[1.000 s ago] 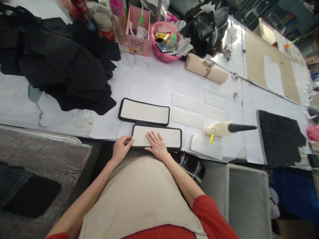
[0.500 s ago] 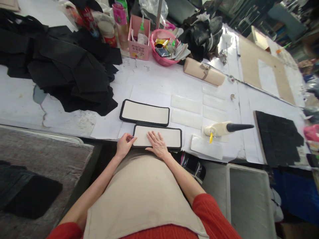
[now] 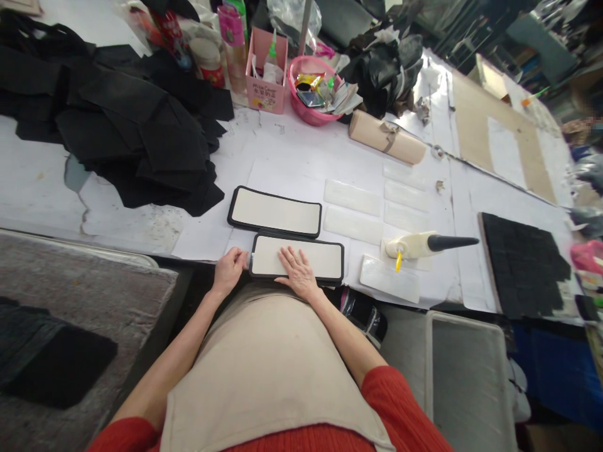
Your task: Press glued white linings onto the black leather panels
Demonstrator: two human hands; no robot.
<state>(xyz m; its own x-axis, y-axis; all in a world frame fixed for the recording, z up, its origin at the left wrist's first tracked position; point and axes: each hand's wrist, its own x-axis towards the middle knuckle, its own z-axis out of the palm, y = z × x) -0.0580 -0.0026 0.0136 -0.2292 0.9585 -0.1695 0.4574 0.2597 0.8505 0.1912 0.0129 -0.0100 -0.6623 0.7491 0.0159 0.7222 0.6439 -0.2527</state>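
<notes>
A rectangular white panel with a black border (image 3: pixel 325 258) lies at the table's front edge. My right hand (image 3: pixel 299 274) rests flat on its middle, fingers spread. Just off the panel's left end, my left hand (image 3: pixel 229 271) is closed in a pinch. A small pale bit shows between its fingertips and the panel's corner, too small to name. Behind lies a second black-bordered white panel (image 3: pixel 277 212), its front edge meeting the nearer one. To the right, a cream bottle with a black tapered end (image 3: pixel 409 245) and a yellow tip lies by a translucent white sheet (image 3: pixel 389 278).
Several thin translucent strips (image 3: pixel 353 196) lie right of the panels. A heap of black pieces (image 3: pixel 141 125) covers the left. At the back stand a pink box (image 3: pixel 266 91), a pink basin (image 3: pixel 313 116) and a tan roll (image 3: pixel 386 138). Black pieces (image 3: pixel 522 263) lie far right.
My left hand has moved a little left, away from the near panel's left edge, still pinching. My right hand has stayed flat on the panel.
</notes>
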